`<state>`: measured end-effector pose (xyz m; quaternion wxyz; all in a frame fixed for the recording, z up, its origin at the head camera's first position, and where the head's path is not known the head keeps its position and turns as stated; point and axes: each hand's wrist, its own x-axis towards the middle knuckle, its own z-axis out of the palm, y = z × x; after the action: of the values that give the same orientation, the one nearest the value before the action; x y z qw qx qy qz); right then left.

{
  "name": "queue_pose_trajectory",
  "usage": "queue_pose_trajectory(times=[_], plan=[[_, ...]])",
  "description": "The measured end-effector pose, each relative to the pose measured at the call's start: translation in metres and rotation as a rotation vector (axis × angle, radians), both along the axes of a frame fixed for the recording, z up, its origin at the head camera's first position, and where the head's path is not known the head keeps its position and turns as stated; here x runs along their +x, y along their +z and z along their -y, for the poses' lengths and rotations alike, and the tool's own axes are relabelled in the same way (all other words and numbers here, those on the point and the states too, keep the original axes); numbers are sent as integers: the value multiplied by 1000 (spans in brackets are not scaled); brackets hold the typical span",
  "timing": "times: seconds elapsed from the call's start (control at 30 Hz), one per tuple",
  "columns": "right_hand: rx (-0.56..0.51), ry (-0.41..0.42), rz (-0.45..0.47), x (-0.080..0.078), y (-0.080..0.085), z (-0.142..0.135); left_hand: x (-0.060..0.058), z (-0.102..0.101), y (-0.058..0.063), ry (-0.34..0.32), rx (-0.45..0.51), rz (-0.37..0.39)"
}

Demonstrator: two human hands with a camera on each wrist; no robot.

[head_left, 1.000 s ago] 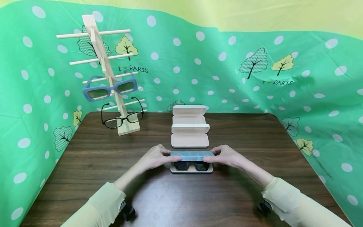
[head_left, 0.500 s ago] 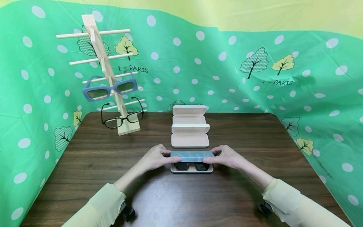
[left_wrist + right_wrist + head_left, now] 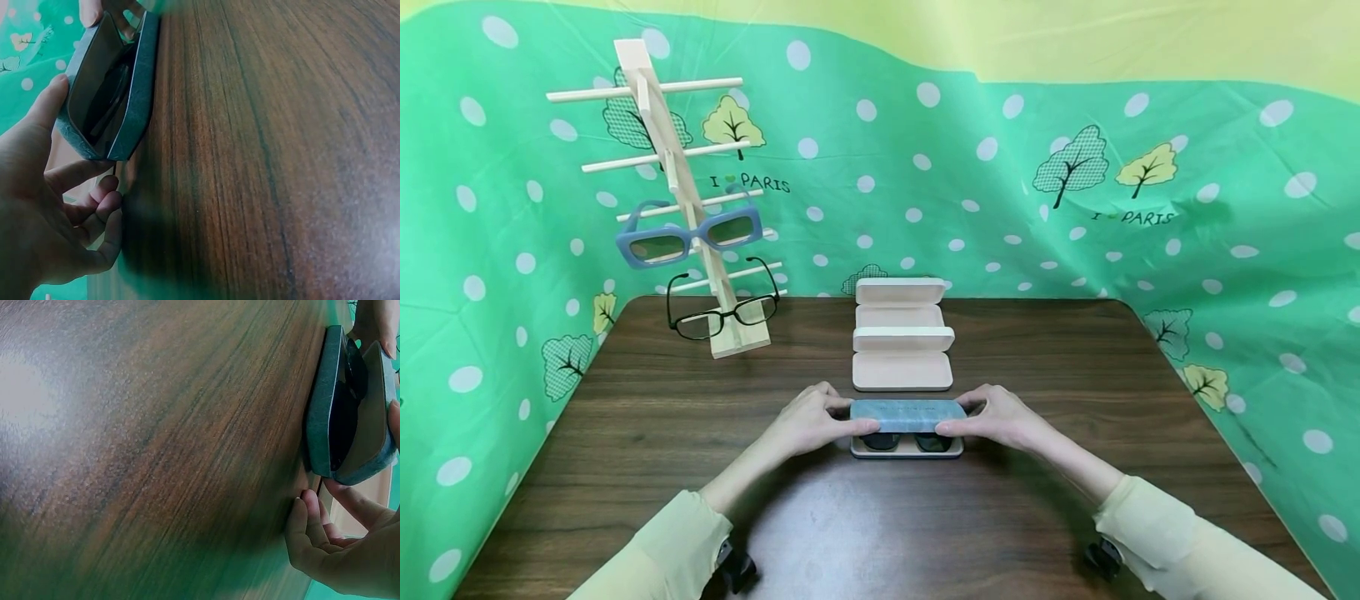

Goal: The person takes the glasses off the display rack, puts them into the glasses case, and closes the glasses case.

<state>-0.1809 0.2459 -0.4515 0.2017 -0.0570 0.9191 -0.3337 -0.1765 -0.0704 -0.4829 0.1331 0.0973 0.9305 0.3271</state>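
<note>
A blue glasses case (image 3: 907, 412) lies on the table in front of me, its lid partly lowered. Inside sits a pair of dark sunglasses (image 3: 933, 442), the upper part of the lenses hidden by the lid. My left hand (image 3: 811, 419) grips the case's left end, thumb on the lid's front and forefinger at the end. At the right end my right hand (image 3: 1002, 415) holds it the same way. Both wrist views show the gap between lid and base, with the sunglasses (image 3: 345, 412) in it. The other fingers of each hand are curled beside the case.
Behind the blue case, two white-lined glasses cases (image 3: 902, 372) stand open, one behind the other. A wooden display rack (image 3: 662, 133) at the back left bears blue-framed sunglasses (image 3: 658, 247) and black-framed glasses (image 3: 698, 326). A polka-dot cloth (image 3: 970, 183) hangs behind the table (image 3: 880, 533).
The blue case's lid has come down a little, covering more of the sunglasses. Both hands keep their hold at the two ends, the thumbs slightly lower.
</note>
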Motion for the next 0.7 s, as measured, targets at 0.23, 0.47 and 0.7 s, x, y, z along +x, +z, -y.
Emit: queue_pose_trajectory(times=[0.23, 0.47, 0.7], plan=[[5, -2, -12, 1, 0, 1, 2, 0, -2, -9, -5, -21], [13, 15, -44, 1, -3, 0, 4, 0, -3, -16, -17, -54], [77, 28, -155, 8, -9, 2, 12, -1, -9, -50, -103, -146]])
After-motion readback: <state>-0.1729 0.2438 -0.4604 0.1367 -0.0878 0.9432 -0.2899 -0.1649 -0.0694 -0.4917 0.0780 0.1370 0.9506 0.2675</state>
